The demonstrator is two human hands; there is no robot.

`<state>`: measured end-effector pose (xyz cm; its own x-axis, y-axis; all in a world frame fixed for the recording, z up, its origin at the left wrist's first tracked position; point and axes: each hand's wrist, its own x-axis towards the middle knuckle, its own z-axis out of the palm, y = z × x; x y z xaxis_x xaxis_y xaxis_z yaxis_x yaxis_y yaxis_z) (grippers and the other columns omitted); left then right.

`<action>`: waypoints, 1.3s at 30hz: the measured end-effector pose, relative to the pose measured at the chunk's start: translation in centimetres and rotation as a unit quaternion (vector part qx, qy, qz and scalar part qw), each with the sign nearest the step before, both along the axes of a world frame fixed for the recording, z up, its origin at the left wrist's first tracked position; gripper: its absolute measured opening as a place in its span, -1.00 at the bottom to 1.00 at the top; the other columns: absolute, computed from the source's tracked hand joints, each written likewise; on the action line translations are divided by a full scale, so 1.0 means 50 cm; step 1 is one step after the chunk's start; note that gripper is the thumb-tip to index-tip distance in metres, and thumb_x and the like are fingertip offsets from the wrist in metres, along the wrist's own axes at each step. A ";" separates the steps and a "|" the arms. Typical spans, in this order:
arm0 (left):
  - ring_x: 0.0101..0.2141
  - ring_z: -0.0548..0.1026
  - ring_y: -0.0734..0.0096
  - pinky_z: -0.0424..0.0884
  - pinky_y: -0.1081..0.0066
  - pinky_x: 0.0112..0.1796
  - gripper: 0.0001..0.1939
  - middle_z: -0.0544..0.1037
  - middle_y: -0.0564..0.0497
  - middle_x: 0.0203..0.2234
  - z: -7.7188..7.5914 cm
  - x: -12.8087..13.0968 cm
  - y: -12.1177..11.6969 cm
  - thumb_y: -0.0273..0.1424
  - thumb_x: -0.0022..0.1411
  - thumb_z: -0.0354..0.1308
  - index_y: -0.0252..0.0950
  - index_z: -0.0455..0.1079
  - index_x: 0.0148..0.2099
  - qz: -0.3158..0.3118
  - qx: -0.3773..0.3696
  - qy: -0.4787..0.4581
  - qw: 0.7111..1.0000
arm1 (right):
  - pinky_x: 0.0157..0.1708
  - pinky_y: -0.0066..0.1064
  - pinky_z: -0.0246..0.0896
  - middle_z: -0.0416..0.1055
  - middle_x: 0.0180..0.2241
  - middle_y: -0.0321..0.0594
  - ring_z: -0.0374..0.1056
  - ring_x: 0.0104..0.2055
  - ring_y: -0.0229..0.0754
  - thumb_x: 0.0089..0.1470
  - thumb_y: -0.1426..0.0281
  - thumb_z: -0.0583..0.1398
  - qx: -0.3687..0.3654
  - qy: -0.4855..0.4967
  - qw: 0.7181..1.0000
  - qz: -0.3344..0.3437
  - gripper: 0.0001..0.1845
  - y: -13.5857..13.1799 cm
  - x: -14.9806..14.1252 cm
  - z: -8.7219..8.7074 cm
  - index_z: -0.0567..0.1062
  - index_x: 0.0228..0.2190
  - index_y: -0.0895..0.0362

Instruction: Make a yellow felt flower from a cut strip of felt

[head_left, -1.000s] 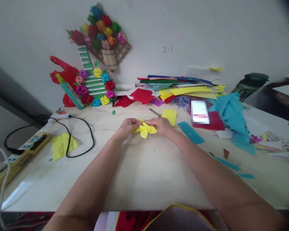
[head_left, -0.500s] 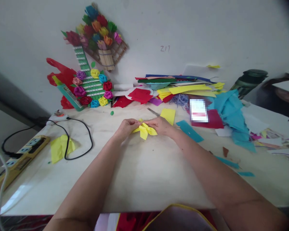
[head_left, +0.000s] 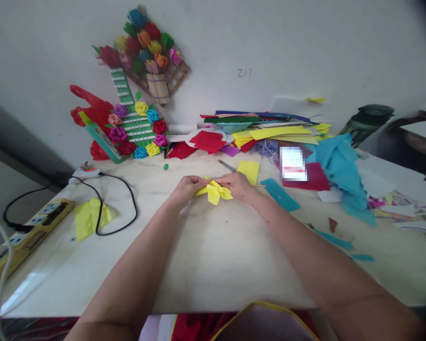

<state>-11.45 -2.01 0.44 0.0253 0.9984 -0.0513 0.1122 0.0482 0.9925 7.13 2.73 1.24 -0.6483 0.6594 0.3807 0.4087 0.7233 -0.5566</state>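
A yellow paper flower [head_left: 215, 192] with pointed petals is held just above the middle of the table. My left hand [head_left: 189, 188] pinches its left side, thumb and fingers pressed together. From the other side my right hand [head_left: 237, 183] grips it, fingers closed near its top. The fingertips partly cover the flower's upper edge. Behind my right hand lie a yellow paper sheet [head_left: 249, 172] and scissors [head_left: 226, 165], whose handles are hidden.
Stacked coloured paper [head_left: 280, 132] lines the wall. A phone [head_left: 293, 164] rests on red paper, with blue crepe paper [head_left: 341, 161] beside it. At left are a power strip [head_left: 39, 227], a black cable [head_left: 135, 208] and yellow paper [head_left: 88, 220]. A paper-flower guitar [head_left: 137, 125] leans behind.
The flower has tilted slightly, its front petals shifting a little to the right and up. Both hands keep nearly the same place and hold.
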 end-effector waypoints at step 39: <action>-0.48 0.34 0.46 0.23 0.47 -0.41 -0.74 0.46 -0.02 -0.53 0.011 0.008 -0.002 -0.24 -0.07 0.10 -0.36 0.41 -0.43 -0.010 0.164 0.216 0.962 | -0.51 -0.45 0.20 0.37 -0.57 -0.30 0.23 -0.58 -0.39 -0.05 0.41 0.06 -0.207 0.045 0.975 0.060 -0.74 0.005 0.005 0.010 0.46 -0.29 0.18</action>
